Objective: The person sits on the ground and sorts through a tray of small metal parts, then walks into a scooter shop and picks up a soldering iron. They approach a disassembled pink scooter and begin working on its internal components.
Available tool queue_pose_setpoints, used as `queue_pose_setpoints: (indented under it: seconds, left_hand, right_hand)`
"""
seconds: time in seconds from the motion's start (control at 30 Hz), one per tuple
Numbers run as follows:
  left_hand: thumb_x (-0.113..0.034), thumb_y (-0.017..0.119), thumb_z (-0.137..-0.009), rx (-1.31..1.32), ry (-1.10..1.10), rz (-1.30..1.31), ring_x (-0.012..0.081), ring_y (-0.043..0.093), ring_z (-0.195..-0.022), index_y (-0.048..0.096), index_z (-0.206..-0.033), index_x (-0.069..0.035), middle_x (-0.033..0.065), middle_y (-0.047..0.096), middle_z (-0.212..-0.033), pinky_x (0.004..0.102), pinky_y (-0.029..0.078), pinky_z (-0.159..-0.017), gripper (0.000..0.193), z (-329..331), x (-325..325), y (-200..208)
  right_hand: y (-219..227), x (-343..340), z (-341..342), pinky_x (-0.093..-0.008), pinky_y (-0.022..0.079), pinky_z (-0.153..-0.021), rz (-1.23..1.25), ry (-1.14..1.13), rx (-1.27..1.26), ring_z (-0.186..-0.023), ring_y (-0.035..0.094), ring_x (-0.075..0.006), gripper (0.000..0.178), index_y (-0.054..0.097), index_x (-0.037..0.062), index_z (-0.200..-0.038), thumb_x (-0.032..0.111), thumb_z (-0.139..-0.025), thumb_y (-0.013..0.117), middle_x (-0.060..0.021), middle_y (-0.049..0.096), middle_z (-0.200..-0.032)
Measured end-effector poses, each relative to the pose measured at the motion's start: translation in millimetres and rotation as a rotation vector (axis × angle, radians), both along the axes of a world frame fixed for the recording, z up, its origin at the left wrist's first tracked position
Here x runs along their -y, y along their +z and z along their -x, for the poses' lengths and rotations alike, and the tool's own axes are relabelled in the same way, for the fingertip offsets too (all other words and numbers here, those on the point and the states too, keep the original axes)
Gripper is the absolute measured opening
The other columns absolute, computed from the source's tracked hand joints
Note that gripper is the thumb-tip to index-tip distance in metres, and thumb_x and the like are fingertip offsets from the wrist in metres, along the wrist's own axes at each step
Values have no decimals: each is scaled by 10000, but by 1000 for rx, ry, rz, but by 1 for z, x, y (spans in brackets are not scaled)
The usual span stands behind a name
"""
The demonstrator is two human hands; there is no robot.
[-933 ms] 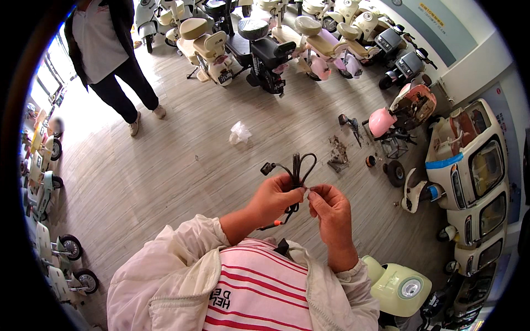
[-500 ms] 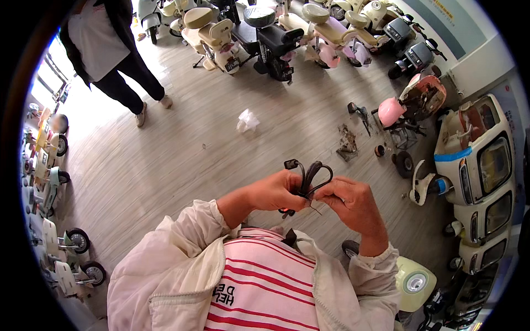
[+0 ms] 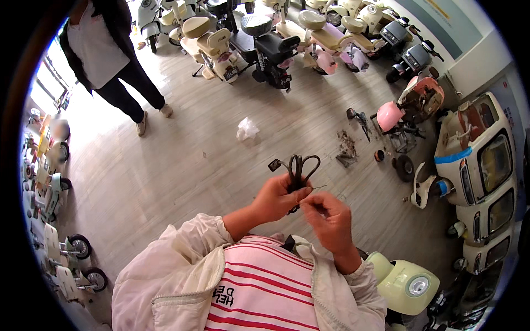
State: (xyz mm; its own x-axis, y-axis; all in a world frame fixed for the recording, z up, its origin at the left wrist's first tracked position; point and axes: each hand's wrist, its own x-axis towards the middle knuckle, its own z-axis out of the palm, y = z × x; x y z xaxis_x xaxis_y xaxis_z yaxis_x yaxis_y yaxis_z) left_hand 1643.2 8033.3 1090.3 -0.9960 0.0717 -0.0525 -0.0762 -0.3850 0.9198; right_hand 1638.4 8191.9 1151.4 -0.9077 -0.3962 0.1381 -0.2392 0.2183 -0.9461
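Observation:
My left hand [image 3: 277, 199] is closed around a black cable [image 3: 298, 170] folded into several loops. The loops stand up above my thumb, and a small dark connector [image 3: 274, 165] sticks out on the left. Below my fingers a little more of the bundle shows. A thin wire-like strand [image 3: 318, 187] pokes out to the right of my left thumb tip. My right hand [image 3: 333, 222] is just to the right and lower, its thumb and index finger pinched together close to the bundle. Whatever lies in that pinch is too small to make out.
A person [image 3: 105, 60] stands at the far left. Parked scooters [image 3: 265, 47] line the back. On the floor lie a crumpled white plastic bag [image 3: 248, 128] and scattered parts [image 3: 346, 146]. White vehicle bodies [image 3: 475, 165] stand at the right, a pale yellow scooter [image 3: 406, 284] near my right elbow.
My right hand has moved left and down, its fingers now lower beside the bundle. The cable loops have turned more upright in my left hand, and their middle shows more.

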Motion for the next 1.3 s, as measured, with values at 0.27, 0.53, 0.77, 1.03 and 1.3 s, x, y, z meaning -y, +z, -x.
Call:
queue_pose_setpoints:
  seconds: [0.27,0.53,0.77,1.03,1.3]
  left_hand:
    - [-173,642,-926,27,-223,89,37,490,-625,606,-1011,-45,-54,541,-729,201,393,-540,158,4,-12,10]
    - [-140,561,-961,80,-310,158,52,447,-605,577,-1071,-31,-22,544,-740,216,359,-548,156,19,-56,21]
    - [-168,551,-969,105,-161,105,62,449,-596,576,-986,-34,-3,520,-704,218,347,-527,137,39,-85,0]
    - [-179,572,-951,145,123,188,80,502,-590,567,-940,-63,8,555,-713,213,354,-469,117,62,-95,-12]
    - [-206,585,-958,69,303,136,51,448,-568,578,-961,-89,-8,547,-700,205,320,-468,117,145,-111,-24]
  right_hand:
    - [-17,-26,4,-202,443,-560,229,-224,318,-638,521,-40,169,657,-7,-978,143,-900,673,13,615,-754]
    - [-43,-87,6,-227,399,-478,373,-509,279,-547,484,-60,199,613,3,-882,195,-930,635,-27,586,-725]
    - [-86,-195,-11,-275,445,-512,772,-767,428,-574,507,-117,217,543,19,-844,202,-958,569,-64,587,-749]
    - [-151,-289,-47,-262,516,-588,804,-961,608,-688,616,-144,98,540,51,-896,82,-900,632,-102,659,-868]
    - [-174,-317,44,-287,558,-620,872,-887,647,-743,657,-177,93,518,28,-946,49,-913,602,-136,668,-914]
